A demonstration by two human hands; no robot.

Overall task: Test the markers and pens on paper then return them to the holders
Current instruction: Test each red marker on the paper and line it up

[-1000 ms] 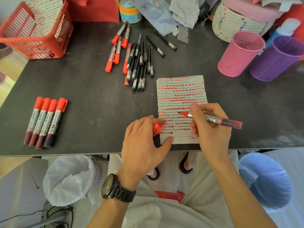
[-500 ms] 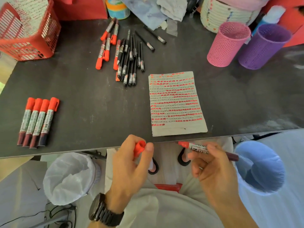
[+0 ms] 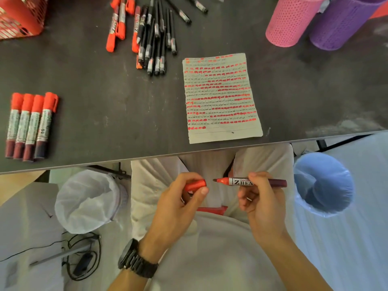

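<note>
The red marker (image 3: 235, 181) is off the table, over my lap, on my side of the table's (image 3: 105, 106) near edge. My right hand (image 3: 260, 203) has its thumb and fingers curled round the barrel behind the label. The marker lies almost level, its long axis running left to right roughly along the table edge, bare tip pointing to my left and dark tail end to my right. My left hand (image 3: 178, 204) pinches the red cap (image 3: 195, 184) between thumb and fingers, and the cap's end faces the tip with a small gap between them.

A white-lined bin (image 3: 88, 200) sits on the floor to my left and a blue-lined bin (image 3: 323, 183) to my right, so my hands work in the space between them.

On the table, the paper (image 3: 220, 97), covered in rows of red marks, lies with its lower edge close to the table's near edge. A broad bare stretch separates it from four capped markers (image 3: 31, 124) lying side by side at the left. Further back is a loose pile of markers and pens (image 3: 151, 34), with a pink holder (image 3: 289, 22) and a purple holder (image 3: 340, 24) at the far right and a red basket (image 3: 19, 17) at the far left.
</note>
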